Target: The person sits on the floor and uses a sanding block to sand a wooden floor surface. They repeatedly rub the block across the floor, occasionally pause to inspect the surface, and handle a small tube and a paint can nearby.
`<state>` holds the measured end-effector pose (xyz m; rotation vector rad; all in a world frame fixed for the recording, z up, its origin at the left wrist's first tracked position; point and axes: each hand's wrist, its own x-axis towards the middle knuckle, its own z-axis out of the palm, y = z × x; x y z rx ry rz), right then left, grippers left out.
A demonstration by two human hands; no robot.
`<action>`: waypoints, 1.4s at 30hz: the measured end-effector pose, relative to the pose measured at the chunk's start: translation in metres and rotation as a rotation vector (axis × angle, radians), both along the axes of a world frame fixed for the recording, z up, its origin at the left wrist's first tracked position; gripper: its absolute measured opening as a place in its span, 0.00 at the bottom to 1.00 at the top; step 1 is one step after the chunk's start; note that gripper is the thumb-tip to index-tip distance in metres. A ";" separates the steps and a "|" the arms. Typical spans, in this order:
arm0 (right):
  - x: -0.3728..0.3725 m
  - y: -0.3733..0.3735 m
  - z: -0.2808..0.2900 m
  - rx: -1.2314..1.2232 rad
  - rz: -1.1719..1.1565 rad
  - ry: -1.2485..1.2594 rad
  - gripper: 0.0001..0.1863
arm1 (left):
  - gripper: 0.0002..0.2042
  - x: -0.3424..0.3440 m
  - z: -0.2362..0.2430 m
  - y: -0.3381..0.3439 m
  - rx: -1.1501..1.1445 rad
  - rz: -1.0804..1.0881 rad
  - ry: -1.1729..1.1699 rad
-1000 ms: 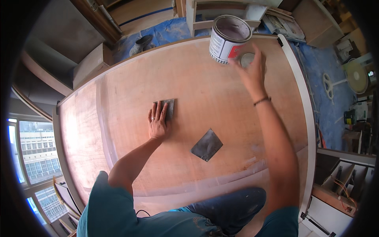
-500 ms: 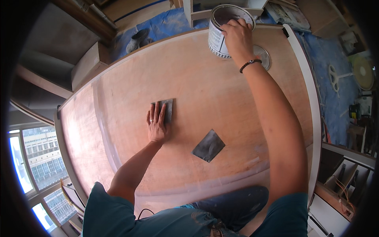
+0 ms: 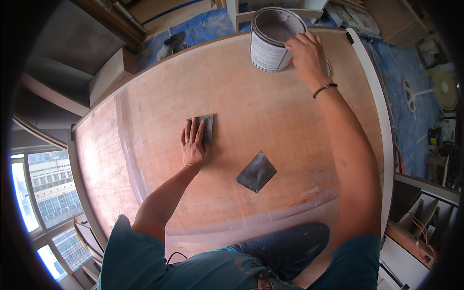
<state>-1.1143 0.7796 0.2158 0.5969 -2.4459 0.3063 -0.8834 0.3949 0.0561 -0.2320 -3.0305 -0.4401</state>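
Observation:
My left hand lies flat with its fingers stretched over a thin dark grey square plate, pressing it to the wooden panel. A second dark grey square plate rests apart on the panel, nearer to me and further right. At the far edge, my right hand pinches the right rim of a metal can with a pale printed wrapper. Pale purplish-grey paste coats the inside of this open can. Behind my right wrist, a round metal lid shows only as a sliver.
Beyond the far edge, a dark pot stands on blue sheeting. A white raised edge strip bounds the panel on the right. Pale filled bands cross the panel at left and near side. Open drawers lie at lower right.
My right hand has come out from over the can's mouth to its right rim. The can has shifted slightly left and its inside shows more. My left hand stays on the plate.

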 end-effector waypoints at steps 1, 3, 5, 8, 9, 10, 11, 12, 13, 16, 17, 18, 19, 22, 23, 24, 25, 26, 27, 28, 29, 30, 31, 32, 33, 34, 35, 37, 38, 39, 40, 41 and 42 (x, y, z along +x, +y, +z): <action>0.005 0.012 0.000 -0.014 0.059 0.001 0.02 | 0.44 0.000 -0.001 0.000 -0.003 0.004 -0.004; 0.015 0.033 0.005 -0.012 0.133 0.031 0.02 | 0.43 0.000 -0.003 0.000 0.002 0.004 0.010; 0.020 0.051 0.012 0.004 0.176 0.029 0.03 | 0.43 0.001 -0.003 -0.001 0.004 0.007 0.015; 0.019 0.058 0.014 0.025 0.215 0.006 0.07 | 0.44 0.001 -0.001 0.000 0.010 0.003 0.013; 0.018 0.058 0.015 0.026 0.245 0.009 0.08 | 0.43 0.001 -0.002 0.000 0.013 -0.001 0.013; 0.016 0.057 0.015 0.037 0.249 -0.008 0.09 | 0.43 0.001 -0.003 0.001 0.016 -0.006 0.012; 0.013 0.050 0.015 0.045 0.257 -0.026 0.10 | 0.43 0.001 -0.002 0.000 0.014 -0.006 0.003; 0.011 0.045 0.015 0.052 0.265 -0.044 0.11 | 0.43 0.002 -0.001 0.000 0.013 -0.006 -0.006; 0.010 0.043 0.016 0.018 0.270 -0.060 0.11 | 0.43 0.002 0.000 0.000 0.013 -0.005 -0.015; 0.012 0.040 0.005 -0.251 0.192 -0.226 0.09 | 0.44 0.002 -0.001 -0.001 0.002 0.001 -0.007; 0.015 0.035 -0.005 -0.462 0.105 -0.352 0.09 | 0.43 0.004 -0.001 -0.002 -0.003 0.006 -0.011; 0.017 0.032 -0.015 -0.671 0.007 -0.471 0.12 | 0.43 0.002 -0.001 0.000 -0.005 0.003 -0.010; 0.015 0.025 -0.027 -0.952 -0.025 -0.547 0.17 | 0.43 0.001 -0.001 0.001 -0.008 -0.001 -0.010; 0.017 -0.016 -0.036 -1.668 0.000 -0.923 0.44 | 0.43 0.003 -0.004 0.001 -0.019 0.016 -0.008; 0.025 -0.030 -0.033 -1.722 0.021 -0.909 0.45 | 0.43 0.003 -0.005 -0.001 -0.018 0.011 0.007; 0.034 -0.040 -0.033 -1.776 0.037 -0.895 0.46 | 0.43 0.002 -0.006 -0.001 -0.014 0.003 0.019; 0.043 -0.045 -0.030 -1.829 0.052 -0.877 0.47 | 0.43 0.001 -0.007 -0.001 -0.010 -0.007 0.031; 0.050 -0.042 -0.034 -1.818 0.077 -0.880 0.50 | 0.43 0.001 -0.006 0.001 -0.007 -0.012 0.030; 0.057 -0.042 -0.032 -1.780 0.062 -0.824 0.50 | 0.43 -0.001 -0.005 0.002 -0.016 -0.005 0.018; 0.071 -0.044 -0.032 -1.741 0.045 -0.767 0.50 | 0.43 -0.001 -0.004 0.003 -0.024 0.000 0.007; 0.090 -0.050 -0.032 -1.704 0.028 -0.721 0.51 | 0.44 0.002 -0.004 0.002 -0.036 0.011 -0.012; 0.108 -0.056 -0.034 -1.719 -0.010 -0.696 0.51 | 0.44 0.002 -0.005 0.001 -0.027 -0.004 0.014; 0.126 -0.061 -0.037 -1.731 -0.045 -0.667 0.52 | 0.44 0.001 -0.006 0.000 -0.031 0.004 0.018; 0.148 -0.059 -0.056 -1.702 -0.054 -0.668 0.51 | 0.43 0.001 -0.007 0.002 -0.033 0.004 0.018; 0.170 -0.059 -0.073 -1.674 -0.057 -0.672 0.50 | 0.43 0.001 -0.008 0.003 -0.037 0.008 0.021; 0.196 -0.073 -0.074 -1.562 -0.098 -0.614 0.47 | 0.43 0.002 -0.006 0.003 -0.035 0.009 0.000; 0.225 -0.093 -0.072 -1.449 -0.141 -0.557 0.43 | 0.43 0.000 -0.005 0.005 -0.031 0.005 0.000; 0.277 -0.124 -0.056 -1.244 -0.176 -0.488 0.40 | 0.43 0.001 -0.006 0.003 -0.036 0.008 -0.004; 0.296 -0.137 -0.035 -1.213 -0.162 -0.469 0.38 | 0.43 0.001 -0.008 0.002 -0.041 0.000 0.000; 0.311 -0.145 -0.019 -1.182 -0.144 -0.452 0.37 | 0.43 0.002 -0.008 0.002 -0.037 -0.001 0.002; 0.324 -0.144 -0.025 -1.164 -0.172 -0.480 0.36 | 0.43 0.001 -0.008 0.002 -0.035 -0.005 0.007; 0.336 -0.140 -0.037 -1.145 -0.194 -0.512 0.34 | 0.43 0.001 -0.008 0.001 -0.033 -0.004 0.010; 0.340 -0.134 -0.042 -1.126 -0.221 -0.546 0.33 | 0.43 0.001 -0.008 0.000 -0.038 -0.007 0.011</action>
